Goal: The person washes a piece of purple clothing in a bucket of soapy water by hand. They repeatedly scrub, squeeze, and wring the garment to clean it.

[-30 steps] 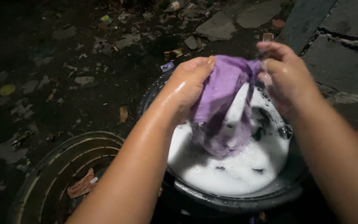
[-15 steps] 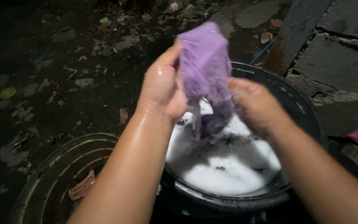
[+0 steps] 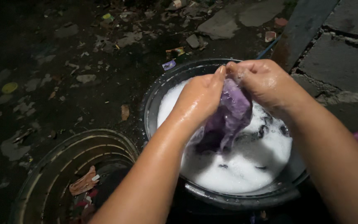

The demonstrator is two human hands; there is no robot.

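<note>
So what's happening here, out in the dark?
A person is washing by hand. The left hand and right hand both grip a wet purple cloth, bunched between them just above a dark basin full of white suds. A second, ribbed tub sits beside it on littered ground.

Dark, wet ground [image 3: 83, 108] strewn with litter and stone fragments; bearing black wash basin [image 3: 158, 103], ribbed empty tub [image 3: 54, 166] alongside, concrete slabs [image 3: 344, 62] at edge.

An outdoor washing spot: littered dirt ground [image 3: 83, 62], stone slabs [image 3: 344, 58], sudsy basin [image 3: 158, 103].
</note>
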